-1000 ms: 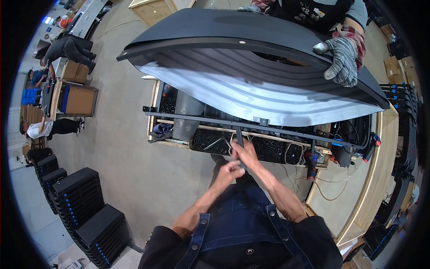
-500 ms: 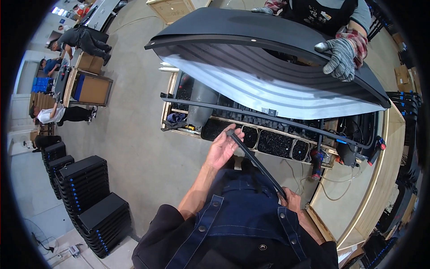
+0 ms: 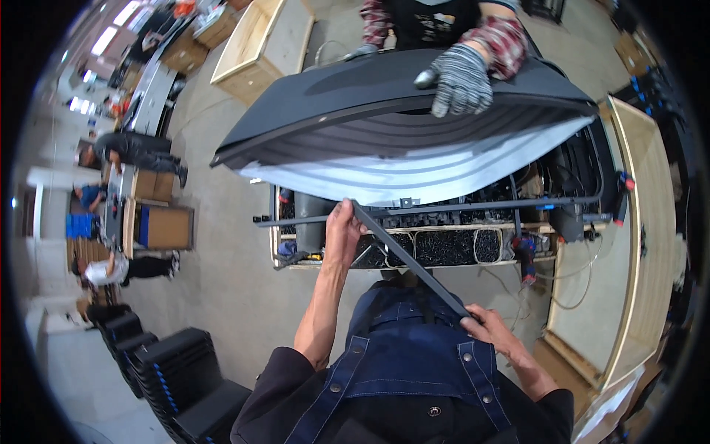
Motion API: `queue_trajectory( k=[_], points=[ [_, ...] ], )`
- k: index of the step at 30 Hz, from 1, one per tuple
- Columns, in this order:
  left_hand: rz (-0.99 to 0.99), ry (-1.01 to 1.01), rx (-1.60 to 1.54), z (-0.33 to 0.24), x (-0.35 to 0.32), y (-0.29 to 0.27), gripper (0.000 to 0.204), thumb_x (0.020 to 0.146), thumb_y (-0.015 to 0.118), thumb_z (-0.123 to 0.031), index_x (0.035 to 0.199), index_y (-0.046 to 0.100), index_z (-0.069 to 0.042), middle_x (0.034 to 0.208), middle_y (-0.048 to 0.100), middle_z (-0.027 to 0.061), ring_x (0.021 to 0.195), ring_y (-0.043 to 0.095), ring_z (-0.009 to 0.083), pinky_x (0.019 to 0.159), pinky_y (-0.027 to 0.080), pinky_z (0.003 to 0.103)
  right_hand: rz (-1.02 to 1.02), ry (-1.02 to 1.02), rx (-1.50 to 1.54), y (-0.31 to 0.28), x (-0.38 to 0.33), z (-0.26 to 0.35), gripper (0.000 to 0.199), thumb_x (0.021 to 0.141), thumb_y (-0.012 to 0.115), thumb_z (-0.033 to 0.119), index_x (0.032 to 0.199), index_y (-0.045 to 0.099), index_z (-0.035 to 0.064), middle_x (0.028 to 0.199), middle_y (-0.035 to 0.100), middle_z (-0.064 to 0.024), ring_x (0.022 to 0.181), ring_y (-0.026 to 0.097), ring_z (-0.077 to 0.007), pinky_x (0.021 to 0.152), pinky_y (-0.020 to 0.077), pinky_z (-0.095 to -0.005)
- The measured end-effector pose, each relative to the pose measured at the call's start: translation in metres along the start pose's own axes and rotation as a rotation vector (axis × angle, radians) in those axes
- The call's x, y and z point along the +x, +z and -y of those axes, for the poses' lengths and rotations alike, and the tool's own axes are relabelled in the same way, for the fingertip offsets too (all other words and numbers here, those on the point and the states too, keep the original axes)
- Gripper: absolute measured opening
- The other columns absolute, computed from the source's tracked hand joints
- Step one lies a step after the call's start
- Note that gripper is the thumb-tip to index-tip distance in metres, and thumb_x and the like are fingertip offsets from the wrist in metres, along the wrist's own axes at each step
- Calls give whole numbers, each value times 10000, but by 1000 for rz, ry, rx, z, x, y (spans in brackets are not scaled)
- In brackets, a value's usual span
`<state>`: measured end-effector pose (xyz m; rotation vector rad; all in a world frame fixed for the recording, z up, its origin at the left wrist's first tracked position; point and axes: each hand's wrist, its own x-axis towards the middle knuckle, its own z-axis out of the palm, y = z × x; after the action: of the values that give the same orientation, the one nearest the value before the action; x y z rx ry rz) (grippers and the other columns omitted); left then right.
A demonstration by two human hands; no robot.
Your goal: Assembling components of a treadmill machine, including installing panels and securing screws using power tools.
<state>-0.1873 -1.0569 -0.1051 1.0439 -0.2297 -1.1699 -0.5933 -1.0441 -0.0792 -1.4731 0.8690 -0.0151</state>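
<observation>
Your left hand (image 3: 342, 231) grips the far end of a dark flat strip (image 3: 411, 260); your right hand (image 3: 489, 325) pinches its near end. The curved panel (image 3: 384, 126) hides the rack (image 3: 444, 248) behind.

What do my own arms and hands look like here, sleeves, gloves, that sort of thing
Both hands are bare, no gloves: the left hand and the right hand. The forearms are bare too, with dark sleeves pushed up toward the elbows. No watch, rings or markings are visible. A blue denim apron with metal snaps covers the front.

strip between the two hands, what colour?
Dark grey to black, plain. The strip shows best in the head view, running from the left hand to the right hand.
</observation>
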Motion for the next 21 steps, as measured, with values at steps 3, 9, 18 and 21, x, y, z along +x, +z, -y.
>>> queue_trajectory(
  k=[3,9,18,21],
  points=[
    [95,-58,71,-16,52,8,361,1005,618,-409,1084,596,-57,919,600,36,815,582,142,708,484,315,-103,-19,104,3,11,17,375,1017,568,282,1277,581,12,699,618,-79,581,608,-136,562,489,-291],
    [242,103,214,-78,71,72,643,989,628,-412,1474,357,-87,1424,506,231,1240,579,329,1011,512,476,-345,-259,255,-18,124,76,484,1033,499,253,1438,417,0,645,589,-103,611,626,-227,594,493,-374],
    [111,-152,-124,-181,129,84,370,999,585,-186,1277,567,57,1243,636,236,1146,634,379,875,618,414,-708,-364,46,-14,261,98,459,1004,499,174,1423,460,-7,823,684,-277,815,674,-458,737,505,-534],
    [100,-272,-184,-197,124,97,380,973,587,-98,1299,550,92,1244,632,247,1124,641,374,882,616,413,-700,-327,15,-14,263,115,453,1001,503,173,1417,466,-2,798,692,-246,793,680,-440,726,523,-530]
  ],
)
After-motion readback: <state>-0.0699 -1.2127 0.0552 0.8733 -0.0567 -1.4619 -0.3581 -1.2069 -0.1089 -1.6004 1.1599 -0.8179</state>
